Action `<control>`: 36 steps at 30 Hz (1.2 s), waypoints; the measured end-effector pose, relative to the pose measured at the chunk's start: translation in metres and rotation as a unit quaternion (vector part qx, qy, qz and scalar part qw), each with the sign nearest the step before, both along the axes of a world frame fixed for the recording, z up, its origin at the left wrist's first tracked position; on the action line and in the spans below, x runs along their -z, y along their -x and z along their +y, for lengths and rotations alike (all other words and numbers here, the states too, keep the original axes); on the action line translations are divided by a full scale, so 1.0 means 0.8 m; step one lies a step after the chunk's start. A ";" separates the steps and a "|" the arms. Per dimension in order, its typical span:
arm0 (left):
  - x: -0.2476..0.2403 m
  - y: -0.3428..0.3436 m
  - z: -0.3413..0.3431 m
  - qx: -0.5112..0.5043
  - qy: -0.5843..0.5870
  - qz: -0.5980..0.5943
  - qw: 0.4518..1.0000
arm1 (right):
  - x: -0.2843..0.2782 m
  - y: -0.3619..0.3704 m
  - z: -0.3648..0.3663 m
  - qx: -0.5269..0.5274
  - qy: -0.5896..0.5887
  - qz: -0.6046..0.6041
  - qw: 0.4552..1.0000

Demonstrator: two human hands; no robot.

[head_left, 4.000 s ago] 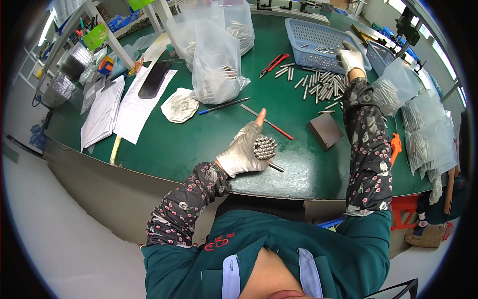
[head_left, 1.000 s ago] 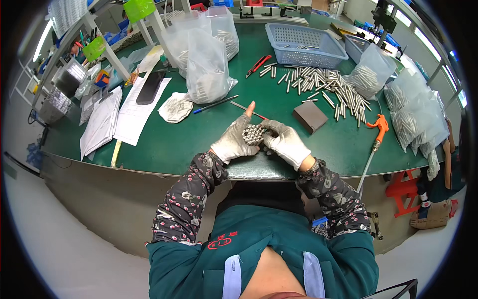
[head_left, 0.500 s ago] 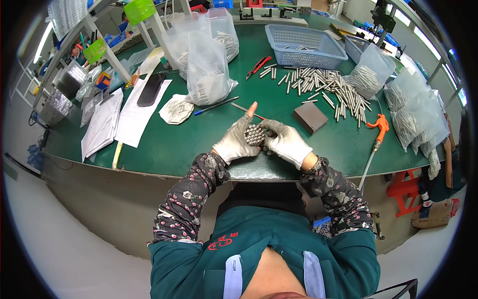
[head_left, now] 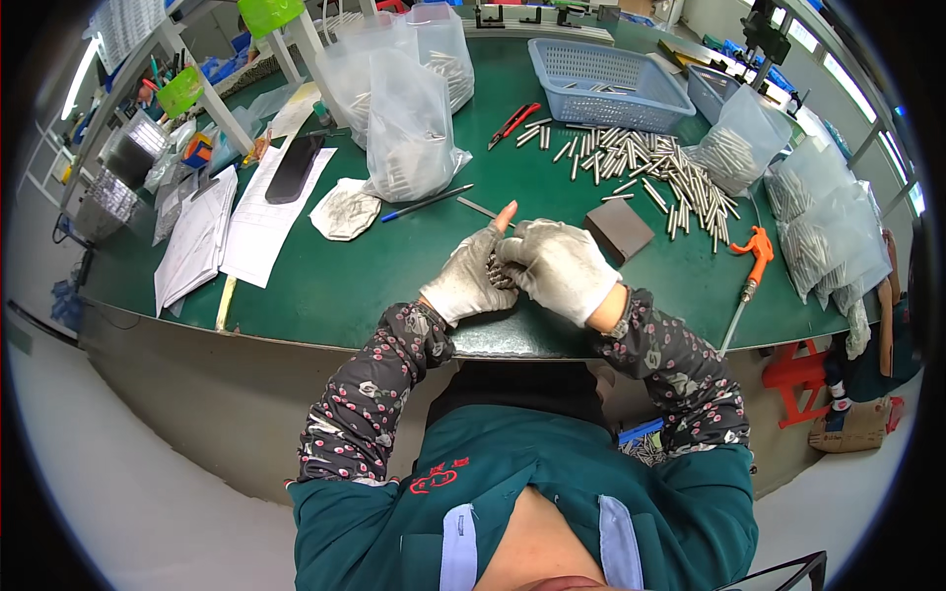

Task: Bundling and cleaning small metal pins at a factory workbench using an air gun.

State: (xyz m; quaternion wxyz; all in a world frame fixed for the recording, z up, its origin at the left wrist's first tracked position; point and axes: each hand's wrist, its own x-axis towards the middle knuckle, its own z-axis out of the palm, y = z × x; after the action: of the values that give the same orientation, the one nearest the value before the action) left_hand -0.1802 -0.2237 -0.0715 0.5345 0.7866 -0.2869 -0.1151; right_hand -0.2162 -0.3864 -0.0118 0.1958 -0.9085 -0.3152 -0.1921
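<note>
Across the green table, my left grip curls around pins; my right grip partly covers them, fingers bent, its hold hidden from me.

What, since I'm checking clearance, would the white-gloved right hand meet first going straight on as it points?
Likely the bundle of slim silver metal pins in the white-gloved left hand; the right hand overlaps it, so contact is unclear.

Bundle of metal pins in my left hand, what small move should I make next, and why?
Probably ease the right hand back slightly: its fingers overlap the bundle of metal pins in the left hand, hiding much of it, so you can't easily check the pin ends. I can't tell whether the right fingers grip a pin.
</note>
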 end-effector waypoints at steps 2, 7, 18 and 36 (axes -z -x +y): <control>0.005 -0.007 -0.001 0.050 0.006 -0.058 0.997 | -0.002 -0.010 0.003 -0.019 0.093 0.036 0.995; -0.004 -0.004 -0.002 0.056 0.029 -0.069 0.996 | -0.007 -0.013 0.017 -0.004 0.233 -0.008 0.972; -0.002 0.000 -0.002 0.022 0.088 -0.004 0.996 | -0.023 -0.012 -0.008 -0.028 0.044 0.070 0.996; -0.007 0.006 0.000 0.034 0.020 0.000 0.999 | -0.047 -0.241 -0.185 0.251 -0.550 0.116 0.788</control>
State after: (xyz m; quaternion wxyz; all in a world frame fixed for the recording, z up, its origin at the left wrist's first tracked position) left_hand -0.1848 -0.2236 -0.0656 0.5462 0.7653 -0.3159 -0.1276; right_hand -0.0232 -0.5340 0.0258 0.6421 -0.7100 0.1074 -0.2686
